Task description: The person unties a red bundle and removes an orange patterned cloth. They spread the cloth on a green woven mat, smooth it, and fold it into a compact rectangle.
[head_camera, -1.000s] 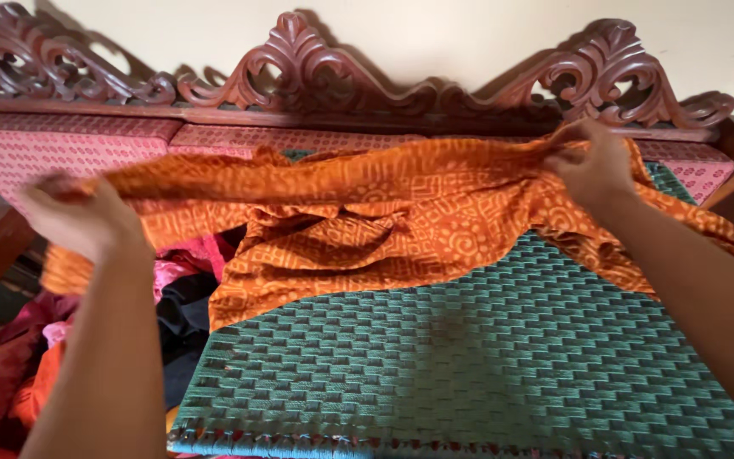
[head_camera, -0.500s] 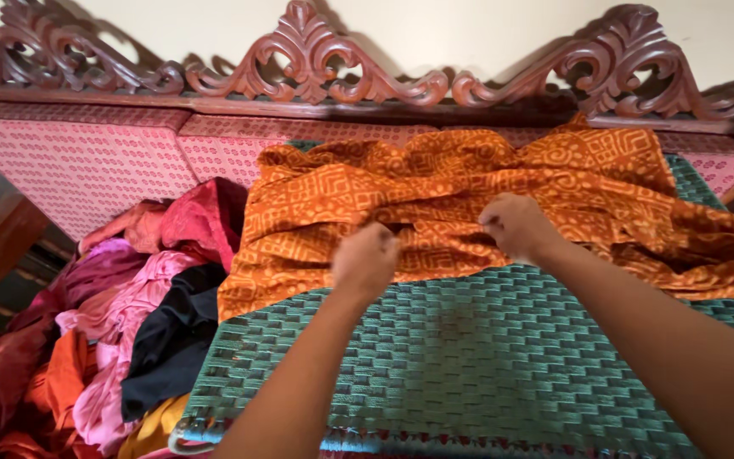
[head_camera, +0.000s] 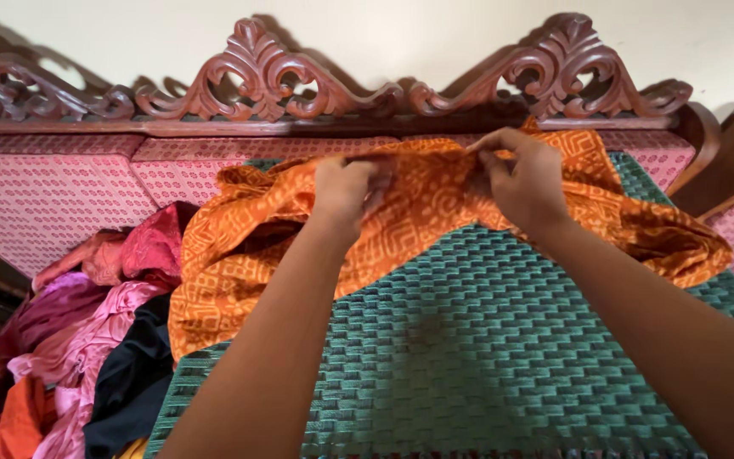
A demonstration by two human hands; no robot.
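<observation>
An orange patterned cloth (head_camera: 239,255) lies bunched across the far part of a green woven mat (head_camera: 486,340). My left hand (head_camera: 343,189) pinches its upper edge near the middle. My right hand (head_camera: 527,177) grips the same edge a little to the right. Both hands hold the cloth lifted above the mat, close together, in front of the sofa back. The cloth's ends trail down to the left and to the right (head_camera: 673,242).
A carved dark wooden sofa back (head_camera: 273,76) with pink patterned cushions (head_camera: 53,191) runs behind. A heap of pink, red, black and orange clothes (head_camera: 87,340) lies on the seat left of the mat. A wooden armrest (head_camera: 707,144) rises at the right.
My hands went from spread wide to close together low on the cloth. They have since risen and lifted the cloth's middle edge off the mat.
</observation>
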